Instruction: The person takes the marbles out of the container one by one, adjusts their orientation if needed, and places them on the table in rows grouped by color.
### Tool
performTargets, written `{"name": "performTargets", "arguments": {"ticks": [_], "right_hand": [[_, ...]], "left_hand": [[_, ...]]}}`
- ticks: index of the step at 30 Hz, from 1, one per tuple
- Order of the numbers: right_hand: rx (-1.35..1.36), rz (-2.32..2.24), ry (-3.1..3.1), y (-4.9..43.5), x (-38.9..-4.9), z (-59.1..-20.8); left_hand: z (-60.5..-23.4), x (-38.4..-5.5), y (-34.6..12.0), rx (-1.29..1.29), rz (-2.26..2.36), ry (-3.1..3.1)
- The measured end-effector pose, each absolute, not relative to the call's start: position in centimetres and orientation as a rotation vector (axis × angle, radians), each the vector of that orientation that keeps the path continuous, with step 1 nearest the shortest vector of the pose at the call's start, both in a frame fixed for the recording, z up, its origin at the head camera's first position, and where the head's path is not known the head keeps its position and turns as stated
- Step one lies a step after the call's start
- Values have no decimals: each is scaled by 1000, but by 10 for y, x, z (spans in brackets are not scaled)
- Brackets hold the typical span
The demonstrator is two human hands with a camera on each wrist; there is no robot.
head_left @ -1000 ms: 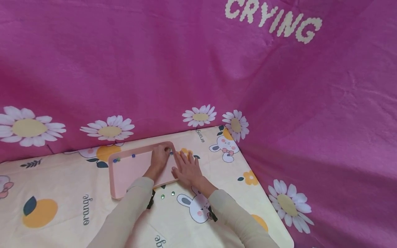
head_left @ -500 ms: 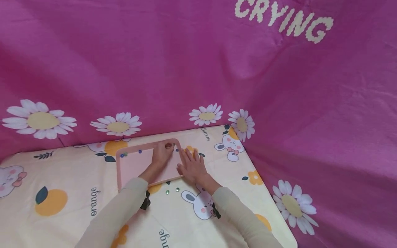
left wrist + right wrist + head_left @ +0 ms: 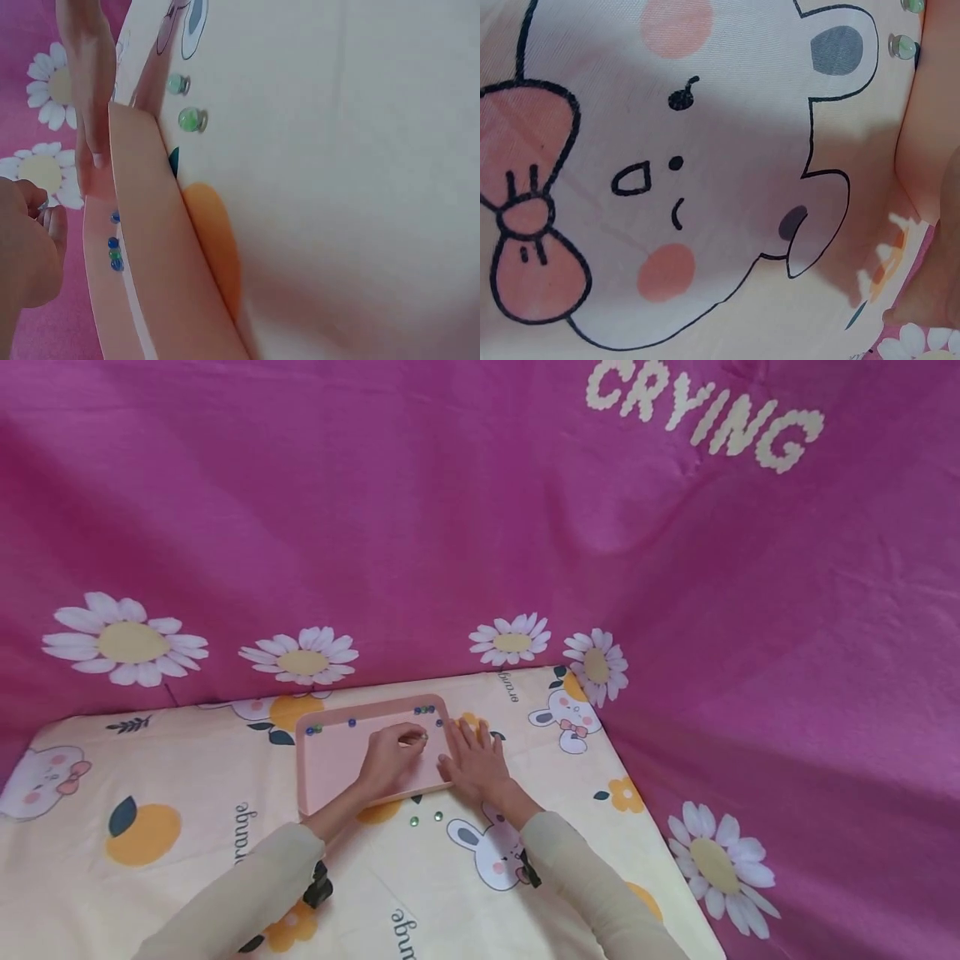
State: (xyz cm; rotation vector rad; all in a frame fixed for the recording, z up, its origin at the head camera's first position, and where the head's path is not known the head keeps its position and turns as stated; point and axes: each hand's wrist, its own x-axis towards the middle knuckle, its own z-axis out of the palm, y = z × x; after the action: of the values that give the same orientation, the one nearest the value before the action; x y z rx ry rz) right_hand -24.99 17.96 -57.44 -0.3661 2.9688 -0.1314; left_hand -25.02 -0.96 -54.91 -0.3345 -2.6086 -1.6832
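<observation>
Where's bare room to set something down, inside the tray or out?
Inside: the left part of the tray, between its left wall and the left hand, nearer than the three marbles along the far side. Outside: the tablecloth left of it. Crowded: the far right corner, with four more marbles, the right hand close by.

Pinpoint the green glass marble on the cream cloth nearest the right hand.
In the head view, the right green glass marble on the cream cloth; its neighbour lies farther away.
</observation>
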Motion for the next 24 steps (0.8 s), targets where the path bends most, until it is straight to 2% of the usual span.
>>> {"name": "performTargets", "arguments": {"ticks": [13, 24], "right_hand": [[-372, -111, 2991, 185, -249, -576], [-369, -159, 2983, 182, -250, -577]], "left_hand": [[-544, -197, -14, -292, -1781, -2605], [-559, -159, -29, -193, -1728, -2703]]}}
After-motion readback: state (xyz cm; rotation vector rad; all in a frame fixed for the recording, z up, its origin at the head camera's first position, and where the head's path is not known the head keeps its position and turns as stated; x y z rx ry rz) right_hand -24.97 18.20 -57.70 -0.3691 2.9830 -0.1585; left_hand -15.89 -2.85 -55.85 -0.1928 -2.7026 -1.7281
